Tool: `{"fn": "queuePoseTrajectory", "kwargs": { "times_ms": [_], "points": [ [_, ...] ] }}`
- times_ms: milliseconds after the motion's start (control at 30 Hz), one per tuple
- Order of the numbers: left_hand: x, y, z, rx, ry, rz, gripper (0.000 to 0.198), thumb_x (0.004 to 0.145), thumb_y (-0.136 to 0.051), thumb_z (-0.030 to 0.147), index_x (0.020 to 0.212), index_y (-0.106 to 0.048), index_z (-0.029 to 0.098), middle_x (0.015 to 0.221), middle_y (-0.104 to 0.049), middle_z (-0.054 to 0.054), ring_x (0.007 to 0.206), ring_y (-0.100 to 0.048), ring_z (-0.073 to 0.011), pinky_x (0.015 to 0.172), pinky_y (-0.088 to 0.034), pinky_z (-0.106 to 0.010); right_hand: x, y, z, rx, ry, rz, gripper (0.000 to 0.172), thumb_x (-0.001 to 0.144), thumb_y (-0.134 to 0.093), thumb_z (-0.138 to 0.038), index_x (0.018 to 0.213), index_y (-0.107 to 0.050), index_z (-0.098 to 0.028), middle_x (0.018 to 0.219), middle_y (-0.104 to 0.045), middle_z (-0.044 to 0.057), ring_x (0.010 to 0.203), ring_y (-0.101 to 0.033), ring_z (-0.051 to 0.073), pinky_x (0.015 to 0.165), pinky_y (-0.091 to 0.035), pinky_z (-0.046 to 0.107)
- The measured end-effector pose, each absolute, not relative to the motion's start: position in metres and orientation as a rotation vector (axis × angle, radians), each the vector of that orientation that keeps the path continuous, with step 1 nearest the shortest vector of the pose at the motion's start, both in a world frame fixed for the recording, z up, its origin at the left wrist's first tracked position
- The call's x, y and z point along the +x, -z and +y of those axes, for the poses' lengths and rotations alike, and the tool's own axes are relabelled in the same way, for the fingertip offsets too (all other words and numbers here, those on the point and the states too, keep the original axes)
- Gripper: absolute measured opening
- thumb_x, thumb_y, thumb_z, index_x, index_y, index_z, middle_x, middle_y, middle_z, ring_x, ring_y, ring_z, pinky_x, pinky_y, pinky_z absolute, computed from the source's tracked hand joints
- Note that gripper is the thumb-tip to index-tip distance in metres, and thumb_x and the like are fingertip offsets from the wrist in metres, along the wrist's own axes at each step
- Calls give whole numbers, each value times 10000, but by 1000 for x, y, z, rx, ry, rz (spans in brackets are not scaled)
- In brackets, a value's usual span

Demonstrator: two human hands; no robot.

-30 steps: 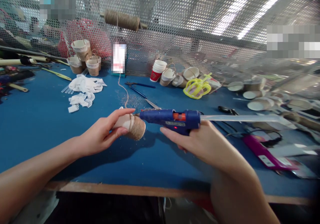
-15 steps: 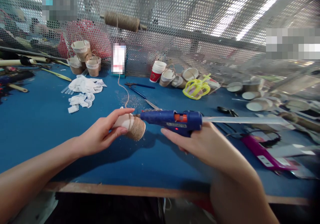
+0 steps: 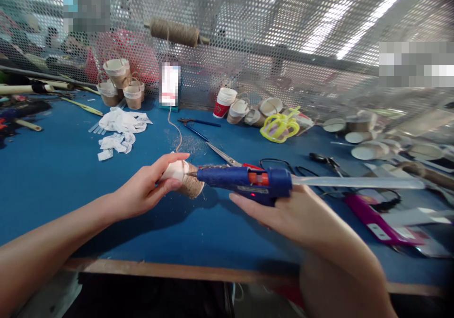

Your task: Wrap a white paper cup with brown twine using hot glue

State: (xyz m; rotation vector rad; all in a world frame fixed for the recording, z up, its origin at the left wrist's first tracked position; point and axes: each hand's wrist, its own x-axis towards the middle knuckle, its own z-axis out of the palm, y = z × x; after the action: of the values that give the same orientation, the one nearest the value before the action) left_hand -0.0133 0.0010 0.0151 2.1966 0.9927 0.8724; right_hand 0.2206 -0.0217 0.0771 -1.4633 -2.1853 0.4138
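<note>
Our left hand (image 3: 144, 194) has the cup (image 3: 176, 170), a paper one, lying on its side at mid-table near the front edge. We can't tell if it rests on the blue table (image 3: 53, 181) or hangs just above it. The fingers are clamped on the bare white end, index over the top and thumb underneath. The right part of the cup is wrapped in twine (image 3: 193, 189). Our right hand (image 3: 298, 214) is closed round the grip of the glue gun (image 3: 244, 180), with the nozzle touching the cup right at the edge of the wrap. We can't tell if the trigger is pressed. A clear glue stick (image 3: 354, 182) pokes out the back toward the right. A loose strand (image 3: 176, 131) runs from the cup to the far spool (image 3: 174, 32) on the mesh panel. Scissors (image 3: 222, 155) lie just beyond the gun. Our read on handling: the cup is light, thin-walled and easy to crush, so it wants a light pinch only, taken on the bare end away from the nozzle. The wrap is rough and grips well, but any fresh glue at that seam would be hot and tacky, so fingers stay off it. The gun is rigid, moderate in weight and likely tail-heavy with the long stick. We'd take it by the grip only, since the red lamp is on and we assume a hot tip.
</note>
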Motion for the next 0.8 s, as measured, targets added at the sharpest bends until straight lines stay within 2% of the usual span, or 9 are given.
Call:
{"fn": "queuePoseTrajectory", "kwargs": {
  "times_ms": [167,267,400,567,667,800],
  "points": [
    [-14,-16,0,2246,-882,992,406,865,-389,210,1259,-304,162,740,-564,9,522,-437,-75,526,-381,-177,220,-82,-21,-1529,-453,-2186,239,700,-551,-347,516,-470,-219,417,-476,-41,467,-485,122,454,-395,233],
    [-14,-17,-1,2273,-907,954,395,864,-398,208,1248,-324,155,716,-562,13,516,-442,-77,525,-386,-176,221,-84,-19,-1567,-510,-2174,264,716,-551,-348,510,-453,-215,367,-425,-64,405,-435,100,437,-377,228],
    [-14,-18,-2,2283,-927,913,404,854,-420,186,1247,-330,155,852,-599,-28,601,-509,-84,575,-419,-175,220,-83,-18,-1596,-543,-2144,262,723,-558,-362,535,-469,-204,351,-420,-83,348,-396,77,424,-369,222],
    [-14,-18,-1,2254,-920,885,416,856,-423,190,1260,-325,173,998,-608,-72,740,-577,-114,669,-456,-198,220,-81,-14,-1650,-633,-2080,259,710,-570,-383,555,-493,-190,344,-438,-76,332,-420,76,378,-357,206],
    [-13,-16,-1,2200,-920,905,470,857,-430,219,1297,-271,170,1124,-564,-118,870,-586,-158,745,-466,-241,221,-79,-8,-1672,-774,-2006,292,695,-584,-401,536,-477,-180,352,-454,-61,323,-422,74,370,-367,204],
    [-13,-14,1,2145,-929,934,544,859,-429,250,1339,-190,156,1205,-513,-153,979,-568,-200,842,-446,-307,225,-74,11,-1530,-990,-1824,195,673,-624,-324,656,-517,-162,415,-474,-65,359,-431,67,383,-366,196]
  ]
}}
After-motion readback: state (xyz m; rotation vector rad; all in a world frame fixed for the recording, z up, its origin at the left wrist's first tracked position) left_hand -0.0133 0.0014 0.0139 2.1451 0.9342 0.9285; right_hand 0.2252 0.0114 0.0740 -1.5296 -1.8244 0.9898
